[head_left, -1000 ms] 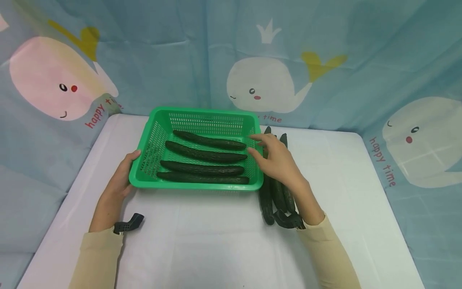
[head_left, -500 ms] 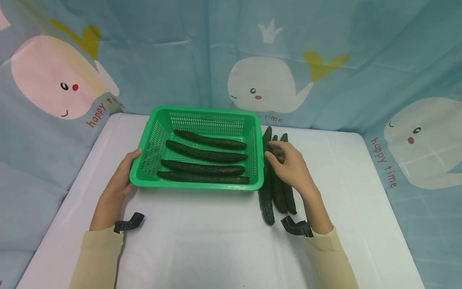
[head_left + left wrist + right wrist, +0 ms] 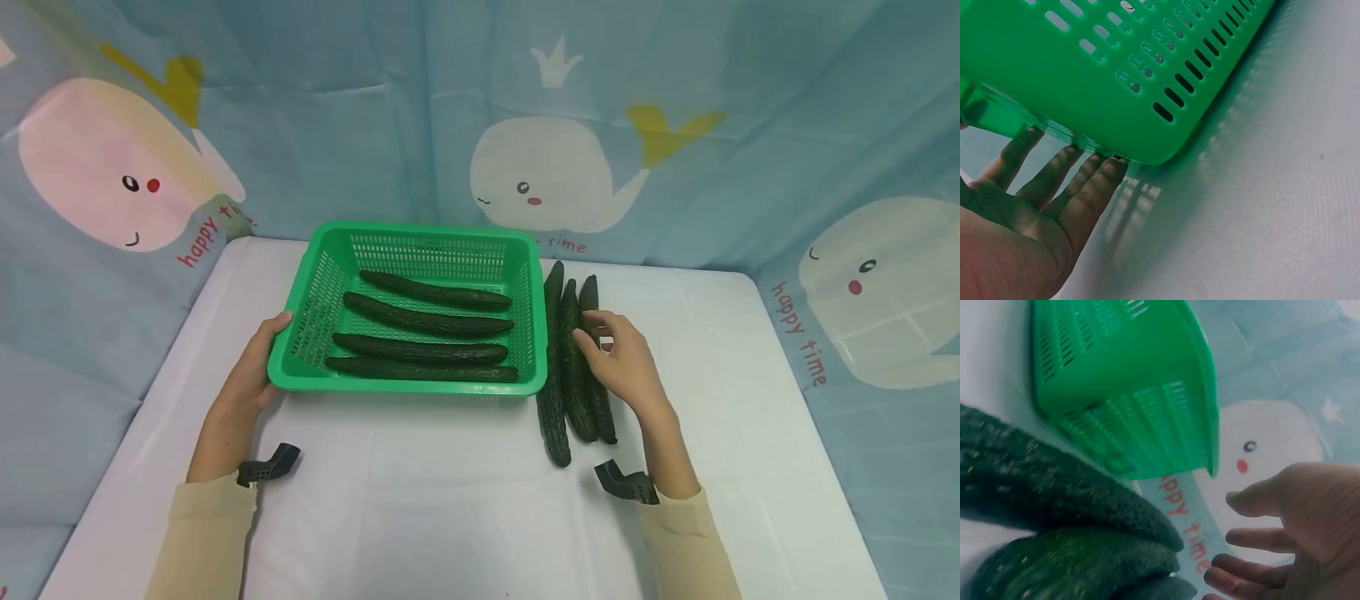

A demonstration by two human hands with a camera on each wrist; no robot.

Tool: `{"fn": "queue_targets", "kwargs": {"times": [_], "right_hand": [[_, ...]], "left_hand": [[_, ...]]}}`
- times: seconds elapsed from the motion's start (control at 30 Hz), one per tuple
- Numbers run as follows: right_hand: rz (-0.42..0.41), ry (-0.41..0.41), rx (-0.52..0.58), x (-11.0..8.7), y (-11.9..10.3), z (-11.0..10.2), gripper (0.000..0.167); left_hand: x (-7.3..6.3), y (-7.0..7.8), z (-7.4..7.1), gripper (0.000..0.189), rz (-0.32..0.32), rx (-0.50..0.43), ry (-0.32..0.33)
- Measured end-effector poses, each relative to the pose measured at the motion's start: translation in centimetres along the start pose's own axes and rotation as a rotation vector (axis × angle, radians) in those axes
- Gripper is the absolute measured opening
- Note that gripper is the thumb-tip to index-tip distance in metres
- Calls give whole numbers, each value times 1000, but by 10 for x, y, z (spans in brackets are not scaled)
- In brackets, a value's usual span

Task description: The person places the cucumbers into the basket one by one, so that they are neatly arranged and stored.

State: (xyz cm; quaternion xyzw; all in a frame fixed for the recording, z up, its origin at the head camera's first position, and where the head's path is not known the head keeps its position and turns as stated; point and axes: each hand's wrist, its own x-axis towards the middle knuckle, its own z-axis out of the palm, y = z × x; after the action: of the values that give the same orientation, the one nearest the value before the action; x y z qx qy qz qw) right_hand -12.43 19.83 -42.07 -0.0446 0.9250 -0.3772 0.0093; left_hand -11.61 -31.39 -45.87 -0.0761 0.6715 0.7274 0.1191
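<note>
Head view: basket (image 3: 420, 386) in left hand (image 3: 249, 369); loose cucumbers (image 3: 575, 375) near right hand (image 3: 621, 358).

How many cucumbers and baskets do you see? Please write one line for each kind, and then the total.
Basket: 1
Cucumbers: 7 (4 inside the basket, 3 outside it)
Total: 8
</note>
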Motion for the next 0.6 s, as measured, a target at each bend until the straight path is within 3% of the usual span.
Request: {"fn": "queue_targets", "kwargs": {"times": [0.33,0.6], "right_hand": [[41,-5,21,-3,24,4,54],[100,-24,-16,-2,37,8,57]], "left_hand": [[-1,-2,-3,77,50,-19,-13],[0,-3,-1,76,46,-12,-29]]}}
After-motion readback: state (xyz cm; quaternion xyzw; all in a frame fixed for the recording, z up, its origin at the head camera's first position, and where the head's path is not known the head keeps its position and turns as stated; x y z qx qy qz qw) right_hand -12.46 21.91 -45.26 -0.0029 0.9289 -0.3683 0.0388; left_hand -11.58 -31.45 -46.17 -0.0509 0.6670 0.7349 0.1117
